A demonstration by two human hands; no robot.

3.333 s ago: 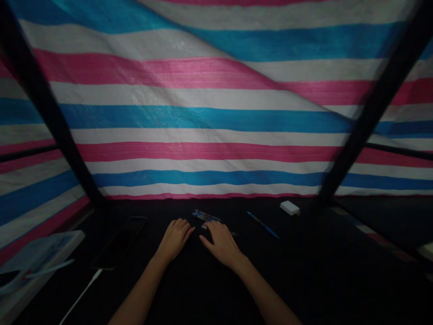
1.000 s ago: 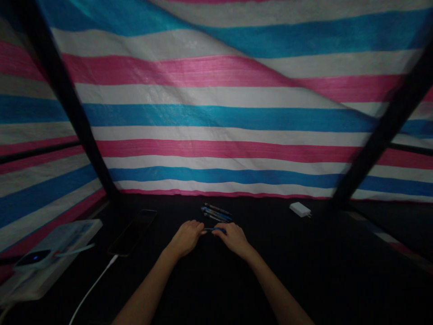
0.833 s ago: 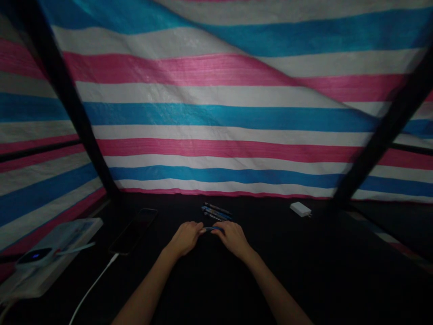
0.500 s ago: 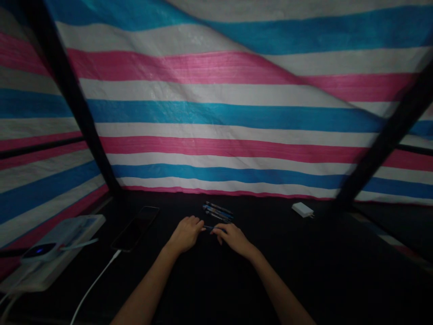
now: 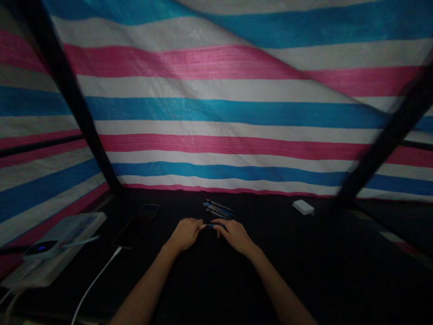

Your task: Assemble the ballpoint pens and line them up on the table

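A slim dark pen (image 5: pixel 209 225) lies crosswise between my two hands, close above the black tabletop. My left hand (image 5: pixel 186 233) pinches its left end with curled fingers. At the other end, the fingers and thumb of my right hand (image 5: pixel 233 234) close on it. Both ends of the pen are hidden by my fingers. Just beyond my hands, several more pens (image 5: pixel 218 209) lie side by side in a loose bunch, slanting down to the right. Dim light hides finer details of the pens.
A dark phone (image 5: pixel 137 226) with a white cable (image 5: pixel 96 280) lies to the left. Farther left sit a power bank with a lit display (image 5: pixel 41 248) and a pale box (image 5: pixel 67 266). A white charger plug (image 5: pixel 303 207) rests at right. Striped sheeting (image 5: pixel 216 144) and black posts (image 5: pixel 74 104) enclose the table.
Both hands keep hold of the pen, and my right-hand fingers have shifted slightly along it. The whole view has moved a little; the other pens stay in place.
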